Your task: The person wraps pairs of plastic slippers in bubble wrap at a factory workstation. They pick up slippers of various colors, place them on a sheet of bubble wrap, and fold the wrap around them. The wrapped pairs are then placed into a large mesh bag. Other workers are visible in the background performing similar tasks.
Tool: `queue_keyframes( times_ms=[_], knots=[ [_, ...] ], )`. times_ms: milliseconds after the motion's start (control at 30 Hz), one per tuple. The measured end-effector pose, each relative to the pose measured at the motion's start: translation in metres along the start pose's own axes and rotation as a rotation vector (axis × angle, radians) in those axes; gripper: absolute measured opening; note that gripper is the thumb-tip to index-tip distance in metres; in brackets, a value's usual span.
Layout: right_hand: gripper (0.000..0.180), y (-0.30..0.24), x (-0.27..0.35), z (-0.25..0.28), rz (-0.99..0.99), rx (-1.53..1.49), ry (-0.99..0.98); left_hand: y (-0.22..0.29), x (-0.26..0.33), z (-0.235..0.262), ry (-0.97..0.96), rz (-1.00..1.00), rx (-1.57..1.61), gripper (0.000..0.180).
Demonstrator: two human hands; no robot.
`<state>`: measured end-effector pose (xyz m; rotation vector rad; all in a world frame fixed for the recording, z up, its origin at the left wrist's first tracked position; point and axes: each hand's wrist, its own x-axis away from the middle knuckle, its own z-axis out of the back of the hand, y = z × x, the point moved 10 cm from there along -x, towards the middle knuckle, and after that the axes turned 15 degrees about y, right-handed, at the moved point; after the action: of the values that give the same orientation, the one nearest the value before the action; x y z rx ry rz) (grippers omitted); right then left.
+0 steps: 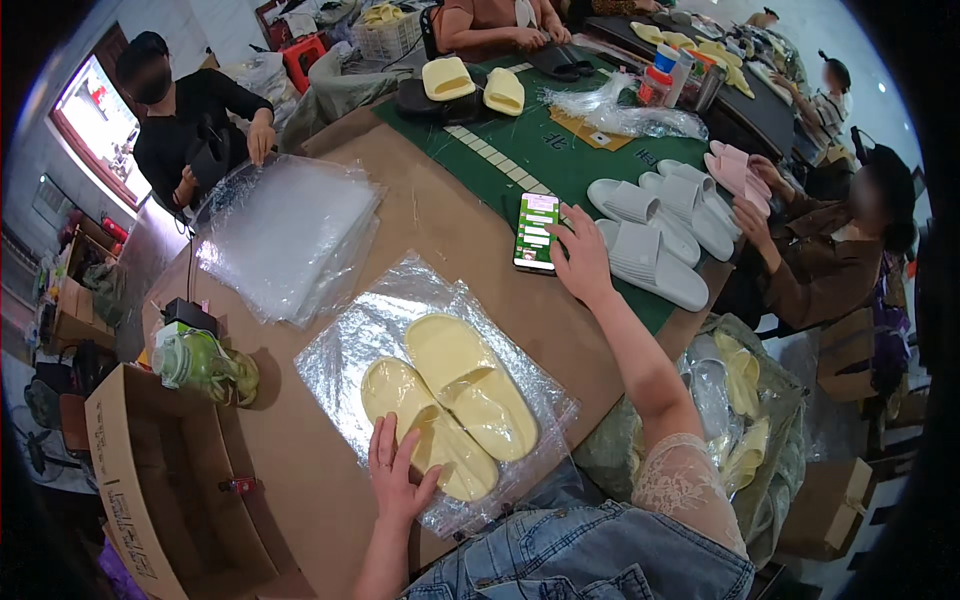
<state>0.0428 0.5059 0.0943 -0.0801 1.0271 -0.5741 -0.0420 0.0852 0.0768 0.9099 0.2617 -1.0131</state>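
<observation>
A pair of pale yellow slippers (478, 385) lies side by side in front of me, on or inside clear plastic bags (345, 335); I cannot tell which. My left hand (397, 470) rests on the near end of the left slipper, fingers spread. Farther off, my right hand (580, 255) reaches to a smartphone (537, 232) lying flat on the table, its screen lit with a green and white display. The fingers touch or hover at the phone's right edge. Grey ribbed slippers (655, 262) lie just right of that hand.
A stack of clear bags (290, 240) lies at the left, beside a co-worker (195, 130) holding a black slipper. A green jar (205, 365) and an open cardboard box (165, 480) stand nearer. At right, another person handles pink slippers (738, 178) above a sack of bagged slippers (740, 400).
</observation>
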Motion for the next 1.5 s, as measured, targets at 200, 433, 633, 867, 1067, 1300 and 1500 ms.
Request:
queue_keyframes(
  times_ms=[200,433,633,867,1067,1300,1500],
  knots=[
    [0.027,-0.001,0.004,-0.006,0.019,0.012,-0.033,-0.002,0.002,0.000,0.000,-0.004,-0.007,0.064],
    [0.030,-0.006,-0.001,-0.021,0.089,0.062,-0.089,0.000,0.000,0.000,-0.006,-0.011,-0.022,0.064],
    [0.037,0.002,-0.009,-0.017,0.091,0.085,-0.081,0.001,-0.001,0.001,0.005,0.000,-0.003,0.064],
    [0.059,0.021,-0.033,-0.022,0.290,0.276,-0.290,-0.001,0.000,0.000,0.002,0.003,-0.009,0.062],
    [0.058,0.000,-0.046,-0.047,0.554,0.243,-0.504,-0.002,0.001,-0.001,-0.010,0.016,-0.027,0.062],
    [0.052,0.005,-0.047,-0.046,0.438,0.097,-0.472,-0.003,0.002,-0.001,-0.010,0.024,-0.024,0.063],
    [0.065,0.007,-0.038,-0.051,0.470,0.180,-0.576,-0.002,0.001,-0.001,-0.022,0.028,-0.030,0.063]
  ],
)
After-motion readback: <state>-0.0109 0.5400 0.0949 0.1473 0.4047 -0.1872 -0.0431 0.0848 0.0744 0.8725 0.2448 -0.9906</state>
